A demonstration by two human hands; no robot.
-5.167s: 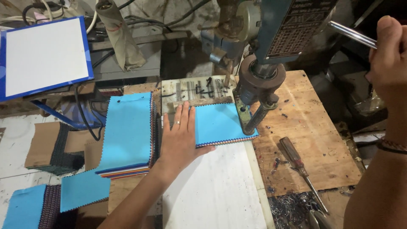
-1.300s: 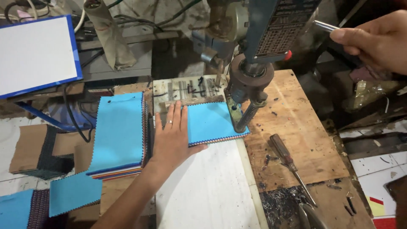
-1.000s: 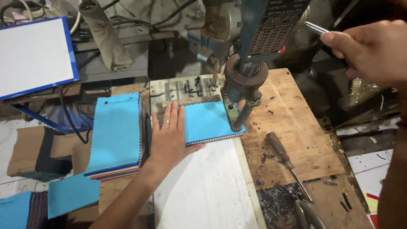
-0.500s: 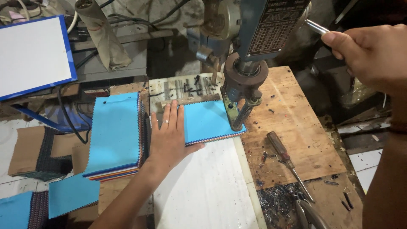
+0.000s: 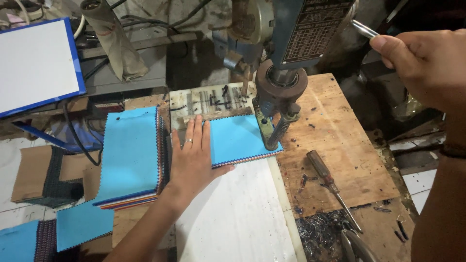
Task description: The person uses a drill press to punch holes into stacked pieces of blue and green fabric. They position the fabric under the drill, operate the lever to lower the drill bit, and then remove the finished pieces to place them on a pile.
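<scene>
Left hand (image 5: 194,157) flat, fingers spread, pressing blue swatch stack (image 5: 240,140) w/ drill press (image 5: 279,97) just right of it. Right hand (image 5: 427,68) closed round metal lever (image 5: 364,29).

Bare forearms, no sleeves; ring (image 5: 188,141) on left hand (image 5: 194,157); dark band (image 5: 454,152) on right wrist.

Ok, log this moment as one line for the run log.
left hand: flat on blue fabric stack | stack: under drill press | right hand: gripping metal lever | screwdriver: lying on wooden board
</scene>
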